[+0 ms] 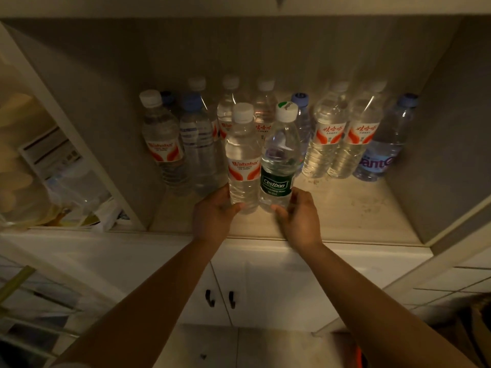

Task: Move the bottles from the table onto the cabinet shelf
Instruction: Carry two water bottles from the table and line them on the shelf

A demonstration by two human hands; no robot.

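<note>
Shelf holds upright Wahaha bottle touching Cestbon bottle

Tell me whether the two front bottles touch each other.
Touching: the head view shows the Wahaha bottle and Cestbon bottle pressed side by side, no gap visible.

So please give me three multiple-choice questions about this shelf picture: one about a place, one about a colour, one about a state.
1. Where does the Cestbon bottle stand?
A. right of the Wahaha bottle
B. behind the back row
C. on the floor

2. What colour is the Cestbon label?
A. orange
B. green
C. blue

3. What is the left hand doing?
A. hanging idle
B. pulling a door handle
C. holding the Wahaha bottle

Answers: 1 A, the two touch side by side at the shelf front. 2 B, dark green band. 3 C, its fingers curl round the base.
</note>
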